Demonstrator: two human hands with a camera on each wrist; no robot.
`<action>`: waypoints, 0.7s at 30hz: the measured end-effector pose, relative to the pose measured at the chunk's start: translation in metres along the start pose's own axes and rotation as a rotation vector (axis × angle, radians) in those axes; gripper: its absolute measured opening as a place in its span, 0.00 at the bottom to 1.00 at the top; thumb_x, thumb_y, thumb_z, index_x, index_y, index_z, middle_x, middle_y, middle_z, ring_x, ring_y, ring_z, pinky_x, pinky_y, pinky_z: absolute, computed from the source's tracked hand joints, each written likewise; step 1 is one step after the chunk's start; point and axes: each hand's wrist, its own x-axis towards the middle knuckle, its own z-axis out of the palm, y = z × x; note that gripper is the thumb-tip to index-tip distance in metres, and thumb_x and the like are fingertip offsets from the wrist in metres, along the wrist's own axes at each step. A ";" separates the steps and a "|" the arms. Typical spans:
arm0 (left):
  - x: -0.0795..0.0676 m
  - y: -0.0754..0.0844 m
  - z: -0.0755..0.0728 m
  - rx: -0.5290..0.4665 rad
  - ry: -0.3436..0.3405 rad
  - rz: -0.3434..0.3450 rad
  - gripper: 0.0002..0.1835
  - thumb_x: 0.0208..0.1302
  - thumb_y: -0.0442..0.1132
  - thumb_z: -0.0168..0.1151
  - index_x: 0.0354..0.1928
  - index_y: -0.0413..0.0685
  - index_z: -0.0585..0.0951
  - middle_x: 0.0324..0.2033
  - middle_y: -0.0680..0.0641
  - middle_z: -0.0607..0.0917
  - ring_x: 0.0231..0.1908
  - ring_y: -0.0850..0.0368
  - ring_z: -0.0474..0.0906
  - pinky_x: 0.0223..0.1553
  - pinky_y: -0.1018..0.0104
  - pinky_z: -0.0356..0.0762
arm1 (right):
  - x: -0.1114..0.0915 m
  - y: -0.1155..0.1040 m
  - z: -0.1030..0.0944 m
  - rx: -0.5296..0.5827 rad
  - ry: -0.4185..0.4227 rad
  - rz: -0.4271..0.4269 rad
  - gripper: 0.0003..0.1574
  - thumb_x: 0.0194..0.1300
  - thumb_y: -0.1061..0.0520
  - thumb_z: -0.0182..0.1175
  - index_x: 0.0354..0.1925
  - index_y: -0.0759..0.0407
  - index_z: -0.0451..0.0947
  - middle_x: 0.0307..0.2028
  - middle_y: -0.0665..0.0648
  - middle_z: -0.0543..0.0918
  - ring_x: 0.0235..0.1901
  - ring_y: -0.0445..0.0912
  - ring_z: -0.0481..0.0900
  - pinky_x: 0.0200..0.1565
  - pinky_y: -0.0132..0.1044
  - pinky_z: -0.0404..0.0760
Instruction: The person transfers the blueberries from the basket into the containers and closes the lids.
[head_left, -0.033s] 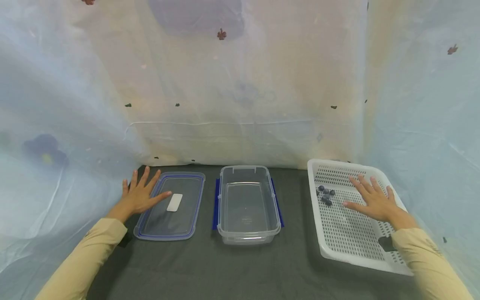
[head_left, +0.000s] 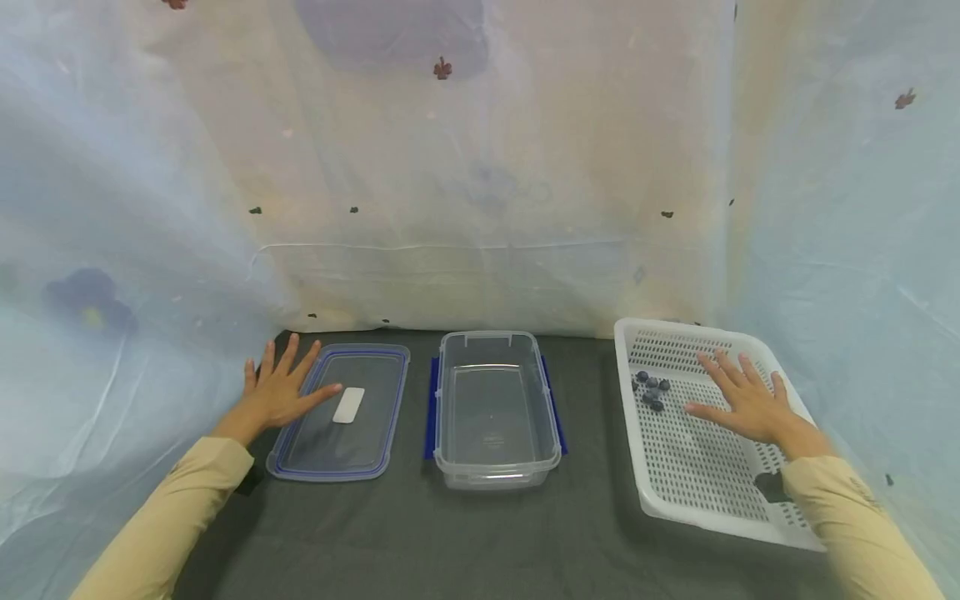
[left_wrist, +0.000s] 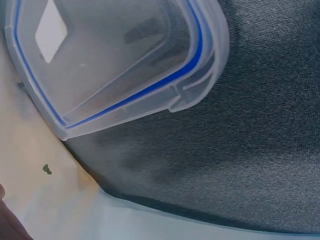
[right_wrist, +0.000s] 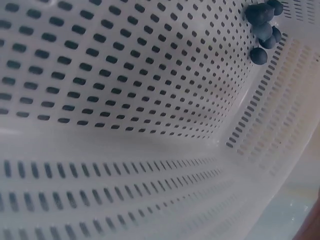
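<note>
In the head view, my left hand point(head_left: 277, 396) hovers with spread fingers over the left side of a clear lid point(head_left: 352, 454) with a blue seal. A white label point(head_left: 348, 405) lies on that lid, near my thumb. My right hand point(head_left: 750, 407), fingers also spread, is above a white perforated basket point(head_left: 641, 467) and holds nothing. Several blueberries point(head_left: 652, 392) cluster in the basket's left part; the right wrist view shows these round blueberries point(right_wrist: 260, 30) near a basket wall. A clear plastic container point(head_left: 491, 417) stands between the hands, without visible contents.
Blue flaps point(head_left: 432, 417) hang at the container's sides. Dark grey cloth point(head_left: 360, 542) covers the table. Pale patterned sheeting point(head_left: 480, 250) rises behind and on both sides, close to the lid and the basket.
</note>
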 end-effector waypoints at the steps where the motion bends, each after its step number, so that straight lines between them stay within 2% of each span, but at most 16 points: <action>1: 0.001 -0.001 0.001 -0.001 0.005 0.002 0.52 0.63 0.74 0.44 0.77 0.55 0.35 0.73 0.35 0.28 0.66 0.33 0.12 0.57 0.27 0.17 | 0.000 0.001 0.001 -0.001 0.003 -0.002 0.59 0.65 0.30 0.53 0.77 0.47 0.32 0.75 0.67 0.38 0.70 0.68 0.27 0.56 0.76 0.28; 6: 0.005 -0.006 0.006 -0.020 0.039 0.011 0.52 0.63 0.73 0.44 0.77 0.55 0.36 0.73 0.37 0.27 0.67 0.34 0.13 0.57 0.26 0.19 | 0.003 0.005 0.002 0.019 0.043 -0.013 0.58 0.65 0.31 0.54 0.78 0.48 0.34 0.74 0.68 0.41 0.71 0.68 0.30 0.57 0.76 0.28; 13: 0.004 -0.004 -0.003 -0.063 0.130 0.067 0.52 0.67 0.68 0.46 0.76 0.43 0.37 0.72 0.31 0.32 0.68 0.28 0.21 0.58 0.25 0.27 | 0.010 0.001 -0.011 0.106 0.125 -0.052 0.57 0.66 0.36 0.56 0.77 0.55 0.37 0.73 0.70 0.45 0.70 0.69 0.36 0.56 0.77 0.33; 17: -0.001 0.004 -0.010 -0.164 0.174 0.132 0.49 0.71 0.61 0.47 0.75 0.37 0.38 0.72 0.28 0.35 0.69 0.29 0.24 0.60 0.26 0.29 | 0.010 -0.006 -0.014 0.232 0.177 -0.091 0.58 0.63 0.42 0.62 0.76 0.64 0.42 0.71 0.73 0.50 0.68 0.72 0.46 0.57 0.76 0.44; 21: -0.007 0.018 -0.014 -0.324 0.204 0.215 0.45 0.73 0.54 0.49 0.75 0.34 0.39 0.72 0.29 0.36 0.70 0.33 0.26 0.63 0.31 0.29 | 0.011 -0.010 -0.014 0.341 0.249 -0.070 0.54 0.64 0.46 0.64 0.74 0.65 0.48 0.69 0.75 0.55 0.65 0.74 0.53 0.56 0.73 0.55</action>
